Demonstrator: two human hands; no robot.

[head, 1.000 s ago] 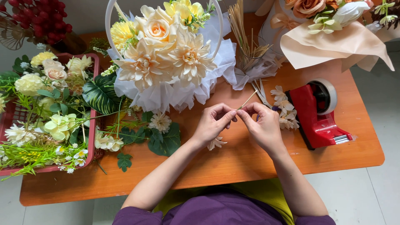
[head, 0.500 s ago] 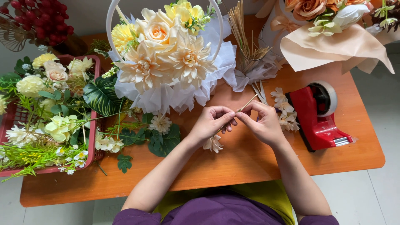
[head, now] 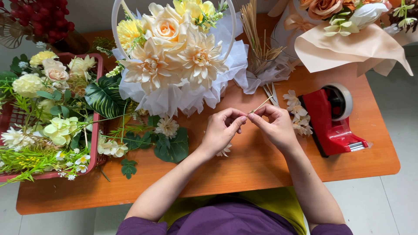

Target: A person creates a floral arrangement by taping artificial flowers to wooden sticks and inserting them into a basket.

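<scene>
Thin stick [head: 260, 105] between hands, mid-table

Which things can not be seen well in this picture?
- Head view: the thin stick runs into the fingertips of the left hand and right hand, so how they grip it is hidden.
- Small flower: mostly covered by the left hand.
- Red berries: cut off by the top edge.
- Tape on the red dispenser: too small to tell.
- Red tray: its inside is covered by flowers.
</scene>
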